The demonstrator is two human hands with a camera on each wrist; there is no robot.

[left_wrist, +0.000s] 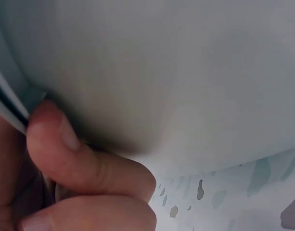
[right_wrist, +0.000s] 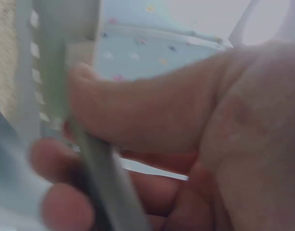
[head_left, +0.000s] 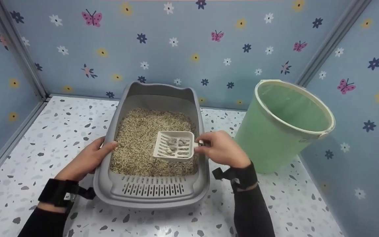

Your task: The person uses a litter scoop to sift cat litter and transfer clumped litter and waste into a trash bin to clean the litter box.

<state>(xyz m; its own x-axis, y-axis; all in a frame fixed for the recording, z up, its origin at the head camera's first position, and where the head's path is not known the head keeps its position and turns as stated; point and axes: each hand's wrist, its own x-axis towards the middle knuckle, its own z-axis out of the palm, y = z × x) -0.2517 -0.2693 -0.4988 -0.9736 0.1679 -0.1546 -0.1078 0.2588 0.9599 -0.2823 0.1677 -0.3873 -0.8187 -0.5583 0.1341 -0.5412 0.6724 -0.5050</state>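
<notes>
My right hand (head_left: 222, 148) holds a white slotted litter scoop (head_left: 173, 133) by its handle, over the right part of a grey litter box (head_left: 153, 202). A few greyish clumps (head_left: 172, 144) lie in the scoop. Beneath it, tan granular litter (head_left: 137, 144) covers the floor of the box. In the right wrist view the thumb and curled fingers (right_wrist: 133, 110) pinch the scoop handle (right_wrist: 109, 178). My left hand (head_left: 89, 156) grips the left rim of the box, thumb on top; the left wrist view shows its fingers (left_wrist: 89, 168) curled under that rim.
A pale green bin (head_left: 258, 141) with a cream rim and a liner inside stands to the right of the box. Flower-patterned panels (head_left: 176, 49) close off the back and both sides. The speckled white surface (head_left: 61, 131) lies beneath everything.
</notes>
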